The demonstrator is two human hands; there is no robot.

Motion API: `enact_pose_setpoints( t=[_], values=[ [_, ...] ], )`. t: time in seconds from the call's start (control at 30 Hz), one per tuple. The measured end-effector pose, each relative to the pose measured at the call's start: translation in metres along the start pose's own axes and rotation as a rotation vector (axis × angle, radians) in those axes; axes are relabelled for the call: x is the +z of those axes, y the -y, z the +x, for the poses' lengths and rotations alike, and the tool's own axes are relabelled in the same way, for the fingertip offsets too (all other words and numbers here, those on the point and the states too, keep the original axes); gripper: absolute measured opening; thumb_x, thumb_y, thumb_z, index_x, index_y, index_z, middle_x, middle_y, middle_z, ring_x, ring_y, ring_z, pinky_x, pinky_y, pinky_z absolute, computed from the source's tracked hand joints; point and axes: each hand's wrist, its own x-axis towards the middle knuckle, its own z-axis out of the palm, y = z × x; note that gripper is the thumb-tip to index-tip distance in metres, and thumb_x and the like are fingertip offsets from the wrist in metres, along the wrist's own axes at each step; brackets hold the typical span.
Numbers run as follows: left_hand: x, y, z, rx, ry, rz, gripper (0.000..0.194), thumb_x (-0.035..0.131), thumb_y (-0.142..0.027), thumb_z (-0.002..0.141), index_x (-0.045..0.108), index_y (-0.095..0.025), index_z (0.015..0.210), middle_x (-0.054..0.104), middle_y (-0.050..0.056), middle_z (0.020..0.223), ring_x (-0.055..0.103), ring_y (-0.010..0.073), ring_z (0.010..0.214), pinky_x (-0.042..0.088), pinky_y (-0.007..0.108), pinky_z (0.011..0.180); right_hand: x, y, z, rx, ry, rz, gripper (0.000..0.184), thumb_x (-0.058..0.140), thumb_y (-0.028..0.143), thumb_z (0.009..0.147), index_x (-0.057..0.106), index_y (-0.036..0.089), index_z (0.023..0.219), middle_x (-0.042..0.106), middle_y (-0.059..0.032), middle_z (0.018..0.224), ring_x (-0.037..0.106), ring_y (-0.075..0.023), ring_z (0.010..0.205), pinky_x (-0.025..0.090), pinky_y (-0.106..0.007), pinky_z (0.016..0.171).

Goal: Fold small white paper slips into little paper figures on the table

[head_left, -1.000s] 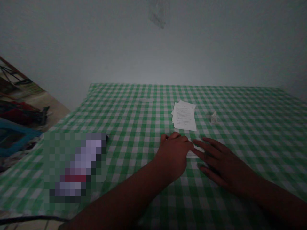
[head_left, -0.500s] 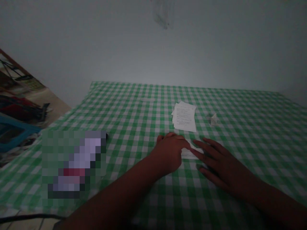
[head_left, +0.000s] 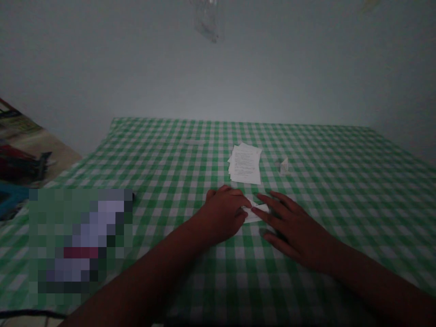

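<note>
A small piece of white paper point(head_left: 257, 215) lies on the table between my hands, its left part hidden under my fingers. My left hand point(head_left: 225, 214) is curled over that end, with the index finger and thumb closed on it. My right hand point(head_left: 289, 227) is open, fingers spread, and its index fingertip meets the paper near the left fingertip. Just beyond the hands rests a loose stack of printed sheets point(head_left: 245, 164). To its right stands a small folded piece of paper point(head_left: 284, 166).
A green and white checked cloth point(head_left: 163, 172) covers the table, which reaches back to a plain wall point(head_left: 136, 68). At the left lies a blurred-out object point(head_left: 91, 227). A dark cable point(head_left: 30, 313) runs by the lower left edge.
The whole view has shifted, so the table things appear farther left. My left thumb now shows at the paper's near side; both hands stay at the paper.
</note>
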Motion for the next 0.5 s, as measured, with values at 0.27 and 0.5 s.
enact_pose_setpoints(
  t=[0.27, 0.5],
  values=[
    [0.0091, 0.0044, 0.0053, -0.059, -0.046, -0.013, 0.036, 0.065, -0.023, 0.086, 0.059, -0.029, 0.121, 0.065, 0.0, 0.119, 0.052, 0.0236, 0.114, 0.037, 0.044, 0.096, -0.0041, 0.0035, 0.001, -0.024, -0.05, 0.038, 0.048, 0.051, 0.038, 0.095, 0.049, 0.026, 0.141, 0.033, -0.008, 0.156, 0.025, -0.0345, 0.143, 0.035, -0.056, 0.11],
    [0.0064, 0.0058, 0.0053, -0.076, -0.014, -0.039, 0.038, 0.064, -0.022, 0.087, 0.058, -0.03, 0.123, 0.065, 0.001, 0.121, 0.051, 0.0242, 0.118, 0.035, 0.047, 0.099, -0.0066, 0.0088, 0.0006, 0.059, -0.051, 0.045, 0.045, 0.052, 0.039, 0.094, 0.053, 0.027, 0.138, 0.035, -0.0113, 0.154, 0.028, -0.0371, 0.14, 0.038, -0.059, 0.105]
  ],
)
